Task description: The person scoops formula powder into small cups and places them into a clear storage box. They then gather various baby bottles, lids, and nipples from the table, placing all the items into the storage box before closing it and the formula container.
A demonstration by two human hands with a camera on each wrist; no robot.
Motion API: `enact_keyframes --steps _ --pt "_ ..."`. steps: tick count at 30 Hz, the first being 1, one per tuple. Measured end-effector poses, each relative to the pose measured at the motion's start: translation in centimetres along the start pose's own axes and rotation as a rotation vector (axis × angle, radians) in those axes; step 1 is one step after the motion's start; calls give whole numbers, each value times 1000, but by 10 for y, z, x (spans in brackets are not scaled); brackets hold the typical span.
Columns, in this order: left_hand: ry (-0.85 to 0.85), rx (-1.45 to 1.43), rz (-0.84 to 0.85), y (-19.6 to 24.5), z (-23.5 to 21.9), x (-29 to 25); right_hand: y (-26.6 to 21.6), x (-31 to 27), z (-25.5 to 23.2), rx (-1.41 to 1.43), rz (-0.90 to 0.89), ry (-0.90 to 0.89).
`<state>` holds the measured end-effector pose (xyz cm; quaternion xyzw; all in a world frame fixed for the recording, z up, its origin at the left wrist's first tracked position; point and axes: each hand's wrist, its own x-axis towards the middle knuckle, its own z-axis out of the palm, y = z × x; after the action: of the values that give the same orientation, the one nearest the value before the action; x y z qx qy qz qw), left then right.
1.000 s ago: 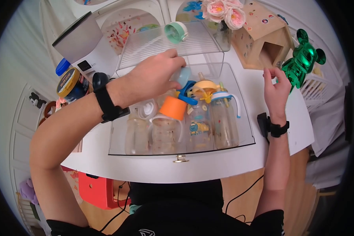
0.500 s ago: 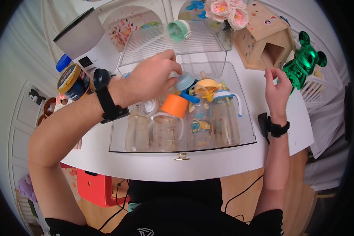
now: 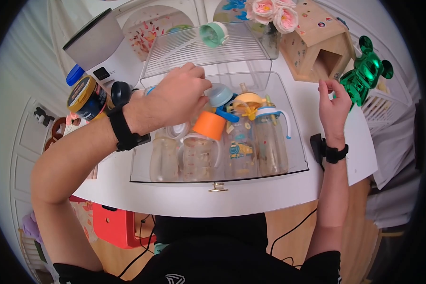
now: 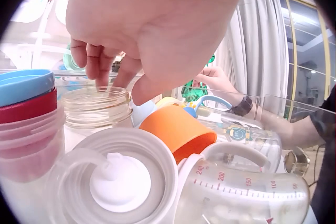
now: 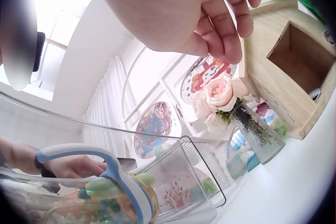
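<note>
Over the back left of a clear bin (image 3: 293, 151), my left hand (image 3: 177, 94) hangs palm down. In the left wrist view its bent fingers (image 4: 107, 64) and thumb are at the rim of a clear threaded jar (image 4: 94, 100); whether they touch it is unclear. A light blue lid (image 3: 218, 95) lies right of that hand, and an orange cup (image 3: 209, 125) in front. Several clear bottles (image 3: 201, 158) lie in the bin, one with a white-blue handle (image 3: 287, 124). My right hand (image 3: 333, 106) is raised beside the bin, fingers loosely curled, holding nothing.
Behind the bin stands a ribbed clear box (image 3: 241, 45) with a green-white cap (image 3: 214, 35) on top. Pink roses (image 3: 286, 19), a wooden house (image 3: 317, 42) and a green figure (image 3: 364, 71) stand at right. Stacked cups (image 4: 29, 119) sit left of the jar.
My left hand has moved left, away from the light blue lid, which now shows uncovered. The right hand has hardly moved.
</note>
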<state>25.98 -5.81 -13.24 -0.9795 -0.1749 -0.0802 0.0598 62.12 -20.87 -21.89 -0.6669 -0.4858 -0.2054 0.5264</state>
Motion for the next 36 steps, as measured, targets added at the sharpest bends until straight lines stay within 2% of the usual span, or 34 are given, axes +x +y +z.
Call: enact_keyframes --steps 6,9,12,21,36 --pt "-110 -4 -153 5 4 8 0 0 0 7 11 2" --pt "-81 -17 -159 6 2 10 -2 0 -2 12 19 -4" --pt "-117 -29 -274 5 -10 19 -2 1 -1 20 14 1" --pt "43 -98 -200 -6 -8 10 -2 1 -2 2 8 4" --pt "-134 -66 -157 -9 -1 17 0 1 -1 -14 -5 8"
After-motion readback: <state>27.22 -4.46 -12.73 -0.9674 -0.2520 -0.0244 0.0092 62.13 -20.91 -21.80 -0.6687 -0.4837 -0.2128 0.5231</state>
